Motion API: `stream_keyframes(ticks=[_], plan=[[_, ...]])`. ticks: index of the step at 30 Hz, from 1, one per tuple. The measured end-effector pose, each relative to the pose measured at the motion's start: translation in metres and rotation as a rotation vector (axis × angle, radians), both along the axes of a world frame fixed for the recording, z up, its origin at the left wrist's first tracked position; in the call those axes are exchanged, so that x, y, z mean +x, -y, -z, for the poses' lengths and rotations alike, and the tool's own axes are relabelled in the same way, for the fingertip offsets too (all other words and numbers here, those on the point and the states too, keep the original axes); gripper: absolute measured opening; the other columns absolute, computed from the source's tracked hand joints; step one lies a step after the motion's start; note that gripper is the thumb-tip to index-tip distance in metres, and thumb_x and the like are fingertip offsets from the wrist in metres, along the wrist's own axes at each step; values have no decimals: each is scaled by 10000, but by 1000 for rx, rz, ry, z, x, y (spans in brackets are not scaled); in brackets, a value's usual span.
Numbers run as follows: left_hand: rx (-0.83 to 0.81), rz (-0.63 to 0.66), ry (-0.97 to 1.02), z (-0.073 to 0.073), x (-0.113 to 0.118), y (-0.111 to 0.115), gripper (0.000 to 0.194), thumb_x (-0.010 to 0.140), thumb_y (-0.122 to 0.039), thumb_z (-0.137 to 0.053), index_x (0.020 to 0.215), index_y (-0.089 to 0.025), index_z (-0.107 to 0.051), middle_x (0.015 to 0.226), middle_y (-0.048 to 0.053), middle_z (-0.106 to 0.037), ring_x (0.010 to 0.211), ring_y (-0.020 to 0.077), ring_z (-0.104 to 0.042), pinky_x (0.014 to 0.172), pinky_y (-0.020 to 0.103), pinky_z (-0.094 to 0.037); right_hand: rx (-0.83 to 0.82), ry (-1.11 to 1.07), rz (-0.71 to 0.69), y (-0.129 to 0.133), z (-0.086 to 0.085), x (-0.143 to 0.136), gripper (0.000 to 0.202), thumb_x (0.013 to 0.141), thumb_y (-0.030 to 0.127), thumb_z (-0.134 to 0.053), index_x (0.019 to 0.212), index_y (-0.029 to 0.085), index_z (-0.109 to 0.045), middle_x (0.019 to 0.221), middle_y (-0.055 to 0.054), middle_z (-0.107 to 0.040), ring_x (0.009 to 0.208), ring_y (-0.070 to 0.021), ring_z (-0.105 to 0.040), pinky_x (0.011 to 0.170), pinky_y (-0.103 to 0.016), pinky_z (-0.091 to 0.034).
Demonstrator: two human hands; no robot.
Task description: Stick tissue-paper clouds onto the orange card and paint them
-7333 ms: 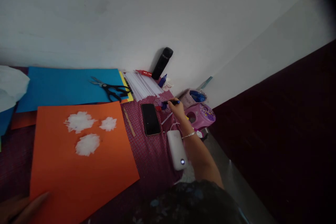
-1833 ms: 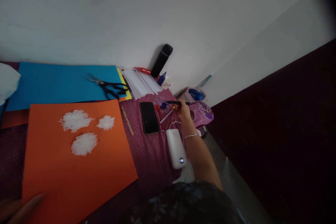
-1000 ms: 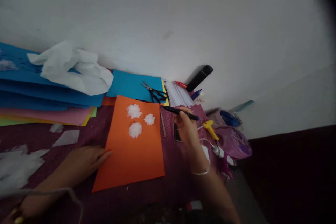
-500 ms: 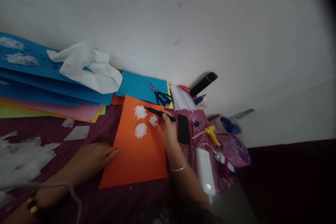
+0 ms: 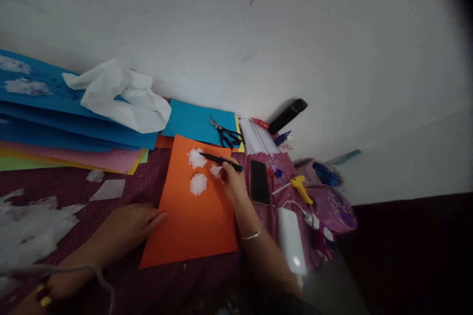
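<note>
An orange sheet of paper (image 5: 192, 226) lies in front of me with three white tissue-like tufts stuck or resting on it. My left hand (image 5: 142, 221) has its thumb over the sheet's left edge, the fingers curled and partly hidden. In my right hand (image 5: 232, 179) is a black marker (image 5: 218, 159) with a blue end. Its tip meets the upper left white tuft (image 5: 196, 158). Below that sits another white tuft (image 5: 198, 184). The third white tuft (image 5: 215, 171) is partly covered by my right fingers.
Black-handled scissors (image 5: 225, 133) rest on blue paper (image 5: 188, 118) behind. Crumpled white tissue (image 5: 125, 96) tops stacked coloured sheets at left; torn white scraps (image 5: 33, 231) lie nearer. To the right are a phone (image 5: 259, 182), a yellow glue gun (image 5: 301, 188) and a white power bank (image 5: 291, 238).
My right hand has shifted slightly left, bringing the marker tip farther onto the upper left tuft. My left hand keeps its place at the sheet's edge.
</note>
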State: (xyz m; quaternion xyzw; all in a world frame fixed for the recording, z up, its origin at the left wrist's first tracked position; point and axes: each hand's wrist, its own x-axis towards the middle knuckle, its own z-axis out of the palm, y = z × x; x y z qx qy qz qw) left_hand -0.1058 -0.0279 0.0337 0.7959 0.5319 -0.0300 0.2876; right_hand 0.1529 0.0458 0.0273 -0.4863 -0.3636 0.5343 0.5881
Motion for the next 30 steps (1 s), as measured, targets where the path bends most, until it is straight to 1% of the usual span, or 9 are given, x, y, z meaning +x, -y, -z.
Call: stream_keyframes(ticks=[4, 9, 15, 18, 24, 27, 30], plan=[[-3, -1, 5, 3, -1, -1, 609, 966, -522, -250, 765, -184, -714, 813, 111, -732, 775, 288, -686, 655, 344, -403, 16, -32, 1, 2, -2, 1, 281, 740, 309, -644, 994, 191, -631, 754, -2, -710, 462, -84, -532, 374, -194, -272], [9, 8, -9, 5, -2, 0, 604, 974, -510, -245, 777, -189, -717, 825, 107, -734, 793, 290, -689, 667, 345, -409, -10, -21, -47, 4, 1, 0, 248, 714, 281, -652, 943, 187, -636, 710, 5, -685, 474, -87, -529, 378, -189, -290], [28, 7, 14, 6, -2, 0, 605, 969, -527, -260, 761, -190, -717, 805, 90, -735, 770, 261, -686, 654, 317, -400, 18, -27, -91, 6, 2, 2, 231, 724, 272, -639, 940, 192, -636, 730, 1, -691, 500, -87, -525, 396, -184, -309], [29, -14, 32, 7, -2, 0, 595, 960, -527, -280, 746, -188, -719, 792, 96, -731, 750, 262, -681, 647, 322, -400, 4, 15, -125, 7, 1, 4, 227, 717, 273, -644, 929, 193, -638, 714, -1, -695, 495, -90, -527, 401, -185, -313], [11, -6, 20, 6, -2, 0, 595, 963, -525, -264, 746, -193, -709, 795, 97, -725, 765, 279, -682, 652, 338, -403, 4, 51, -147, 8, 1, 7, 215, 723, 262, -624, 925, 191, -646, 727, -8, -707, 500, -96, -530, 411, -194, -320], [5, -1, 11, 6, -1, 0, 604, 966, -533, -256, 749, -191, -704, 800, 99, -723, 767, 286, -681, 654, 344, -402, 9, 92, -150, 8, -1, 8, 209, 712, 232, -621, 913, 191, -659, 690, 4, -691, 485, -94, -514, 412, -199, -315], [3, 0, 3, 5, -1, 0, 606, 969, -533, -251, 764, -190, -706, 814, 102, -725, 788, 298, -685, 662, 349, -406, 38, 79, -126, 8, -8, 12, 202, 722, 236, -625, 918, 201, -660, 721, 5, -694, 496, -93, -520, 421, -204, -328]])
